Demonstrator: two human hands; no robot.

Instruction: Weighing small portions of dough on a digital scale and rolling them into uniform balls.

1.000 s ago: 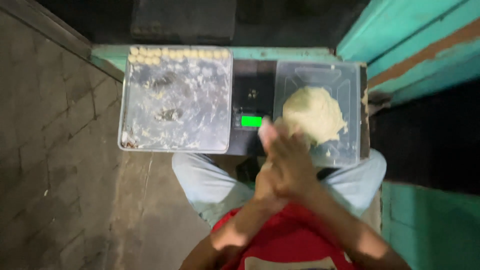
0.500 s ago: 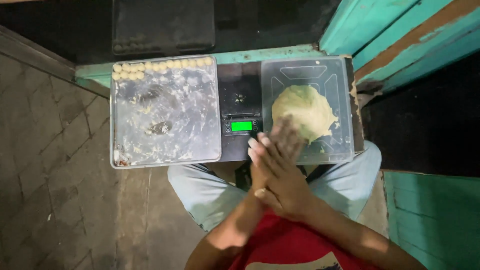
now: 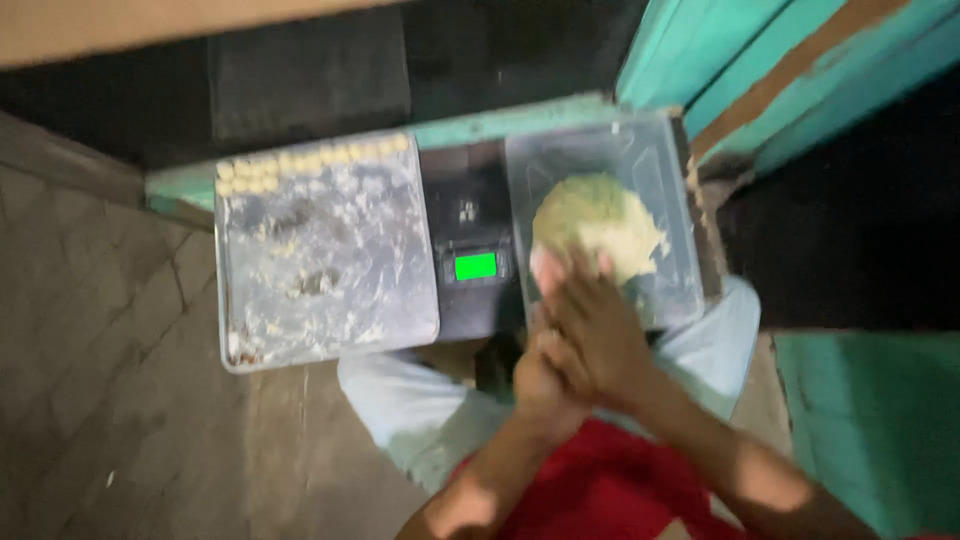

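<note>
A pale yellowish-green dough mound [image 3: 598, 225], lumpy and roughly rounded, sits inside a clear plastic container [image 3: 660, 165], toward its middle. The near edge of the mound lies just beyond the fingertips of the pressed-together hands; contact cannot be confirmed owing to blur.

Both hands pressed palm to palm, right hand [image 3: 590, 335] over left hand [image 3: 545, 375], sit at the near edge of the clear rectangular plastic tub [image 3: 660, 170], blocking its near left corner. Pale green dough lump [image 3: 598, 222] fills the tub's middle; bare floor left along its far and right walls. Black digital scale with green lit display [image 3: 472, 240] stands tight between tub and flat metal tray dusted with flour [image 3: 320, 260], no gap either side. Row of small dough balls [image 3: 310, 165] lines the tray's far edge; rest of tray open. Turquoise wooden wall [image 3: 780, 70] closes the right side.
</note>
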